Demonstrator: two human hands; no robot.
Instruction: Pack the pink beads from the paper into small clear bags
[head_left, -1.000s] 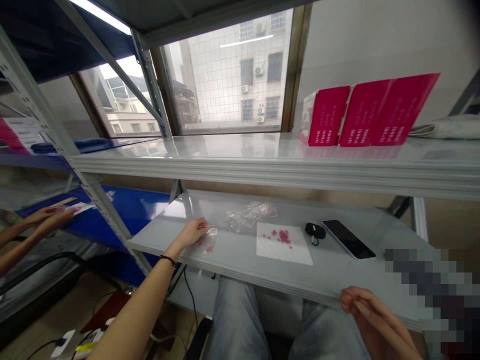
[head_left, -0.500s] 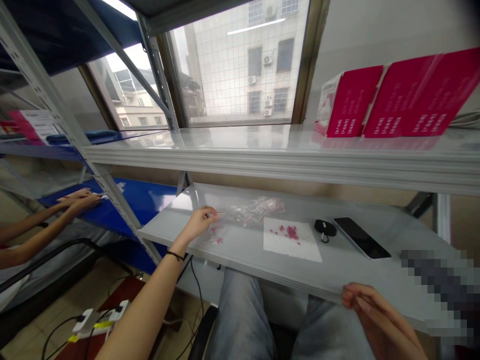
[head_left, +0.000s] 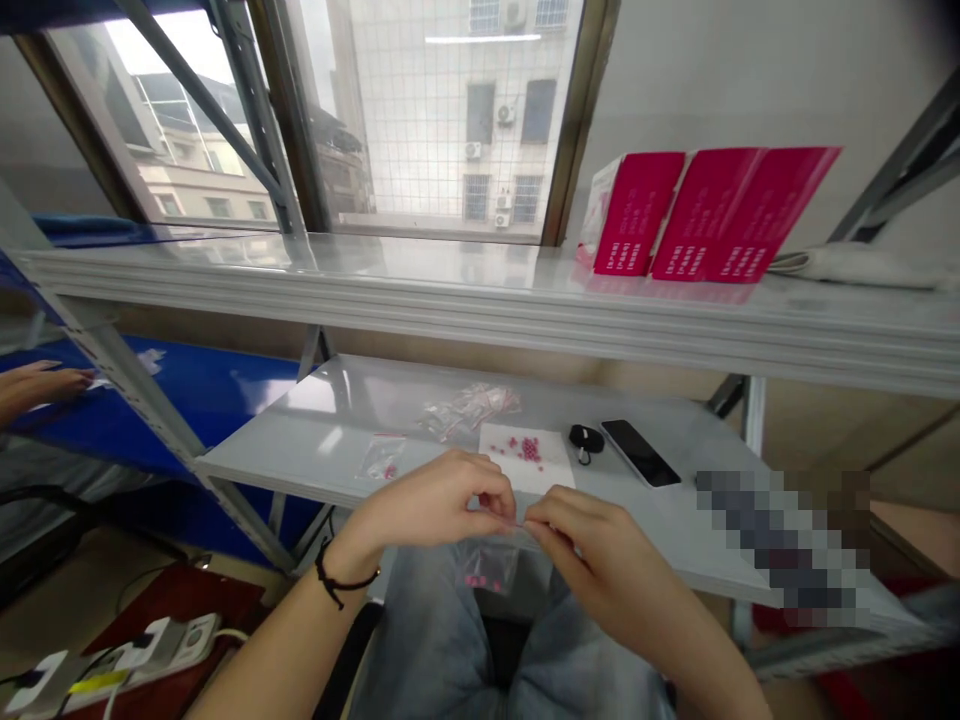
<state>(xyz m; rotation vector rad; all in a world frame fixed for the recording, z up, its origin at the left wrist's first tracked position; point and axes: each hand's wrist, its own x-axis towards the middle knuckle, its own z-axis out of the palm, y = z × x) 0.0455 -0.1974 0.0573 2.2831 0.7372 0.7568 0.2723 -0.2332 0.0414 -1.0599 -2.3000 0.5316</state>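
Hands: your left hand [head_left: 431,500] and right hand [head_left: 592,545] meet at the front edge of the grey shelf [head_left: 300,420], fingertips pressed together, both pinching a thin pale strip [head_left: 517,524], too small to name.
Grip: keep the pinch on your fingertip pads and your wrists steady; something this thin could easily slip.
Below: a clear bag of pink beads [head_left: 487,567] sits under your hands; you cannot tell whether it hangs from your fingers or lies on your jeans [head_left: 420,620].
Shelf: a small zip bag [head_left: 382,457] lies to your left, a bundle of clear bags [head_left: 469,408] further back.
In the way: a white paper sheet [head_left: 555,470] with loose pink beads lies just beyond your fingers; a knock could scatter them.
Nearby: a smartphone [head_left: 640,452] lies right of the sheet; a co-worker's hand [head_left: 41,385] is off to the left.
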